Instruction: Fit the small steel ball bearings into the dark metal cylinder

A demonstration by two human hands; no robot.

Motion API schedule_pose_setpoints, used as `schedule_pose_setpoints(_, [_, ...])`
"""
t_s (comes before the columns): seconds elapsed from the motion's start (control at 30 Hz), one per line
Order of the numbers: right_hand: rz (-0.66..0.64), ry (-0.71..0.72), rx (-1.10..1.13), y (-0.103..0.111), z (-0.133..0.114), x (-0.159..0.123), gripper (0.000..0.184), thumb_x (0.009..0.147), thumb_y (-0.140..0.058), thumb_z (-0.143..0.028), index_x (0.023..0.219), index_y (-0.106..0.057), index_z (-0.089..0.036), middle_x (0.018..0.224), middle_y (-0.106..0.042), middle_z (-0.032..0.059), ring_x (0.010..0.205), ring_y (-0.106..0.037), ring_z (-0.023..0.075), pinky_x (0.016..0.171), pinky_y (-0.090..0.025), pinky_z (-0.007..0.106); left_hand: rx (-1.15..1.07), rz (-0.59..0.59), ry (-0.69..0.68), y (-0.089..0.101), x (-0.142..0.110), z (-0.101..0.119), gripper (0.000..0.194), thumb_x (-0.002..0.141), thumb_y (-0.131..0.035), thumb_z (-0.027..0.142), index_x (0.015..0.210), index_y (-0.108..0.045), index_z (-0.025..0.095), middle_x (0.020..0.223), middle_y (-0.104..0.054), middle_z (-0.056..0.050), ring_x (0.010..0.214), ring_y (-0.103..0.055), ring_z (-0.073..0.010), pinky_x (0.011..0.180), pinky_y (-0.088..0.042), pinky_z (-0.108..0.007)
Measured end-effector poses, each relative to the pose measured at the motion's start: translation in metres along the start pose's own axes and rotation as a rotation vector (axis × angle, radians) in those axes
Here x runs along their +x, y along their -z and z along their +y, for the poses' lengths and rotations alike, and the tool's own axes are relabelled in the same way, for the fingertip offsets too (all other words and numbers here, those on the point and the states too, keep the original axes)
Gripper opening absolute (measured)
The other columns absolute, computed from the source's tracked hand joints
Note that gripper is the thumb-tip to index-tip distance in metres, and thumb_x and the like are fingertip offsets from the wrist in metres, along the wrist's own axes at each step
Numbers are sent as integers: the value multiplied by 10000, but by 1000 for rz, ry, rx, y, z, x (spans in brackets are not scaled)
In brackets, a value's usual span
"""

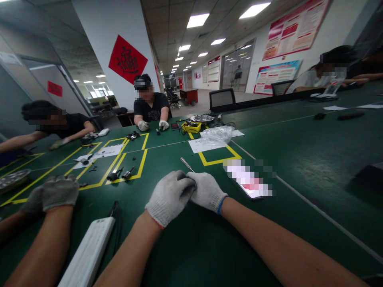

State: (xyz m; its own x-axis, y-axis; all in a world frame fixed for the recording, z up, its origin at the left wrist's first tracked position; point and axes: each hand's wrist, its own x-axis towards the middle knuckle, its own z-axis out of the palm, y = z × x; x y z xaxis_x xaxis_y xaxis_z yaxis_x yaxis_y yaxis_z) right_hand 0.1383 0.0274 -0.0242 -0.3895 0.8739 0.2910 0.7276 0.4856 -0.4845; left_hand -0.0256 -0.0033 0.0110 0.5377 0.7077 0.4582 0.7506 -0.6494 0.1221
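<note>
My left hand [170,197], in a white knit glove with a greyish fingertip area, is closed and pressed against my right hand [208,191]. The right one wears a similar glove with a blue cuff edge, and its fingers are curled in a pinch. What lies between the fingers is hidden. Just beyond the gloves a slim silver metal rod [186,164] shows, slanting toward the right hand. Whether it is held or lies on the table cannot be told. Right of my hands lies a phone [251,185] with a lit, blurred screen.
A white power strip [89,251] lies left of my arm on the green table [239,255]. A co-worker's gloved hands [60,191] rest farther left. Two dark cylindrical parts [128,173] lie near yellow tape. Clear plastic bags [218,134] and a yellow container [191,127] stand beyond.
</note>
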Motion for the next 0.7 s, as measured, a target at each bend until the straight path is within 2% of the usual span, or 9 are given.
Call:
schedule_pose_setpoints(0.53, [5,-37,-50,1,-1,1,120,876,-637,-335,909,-680,-228,894,-784,74,836,-732,247,669,-400,295,92,-104,66,9,4,3,117,934,-648,206,943,-765,196,903,-692,-64,809,-656,-203,726,-552,-331])
schedule_pose_setpoints(0.7, [0,-47,-47,2,-1,1,120,876,-640,-343,884,-673,-228,883,-779,71,829,-724,244,664,-393,295,145,-119,32,4,5,1,117,955,-633,214,969,-747,193,916,-678,-68,819,-647,-211,737,-553,-336])
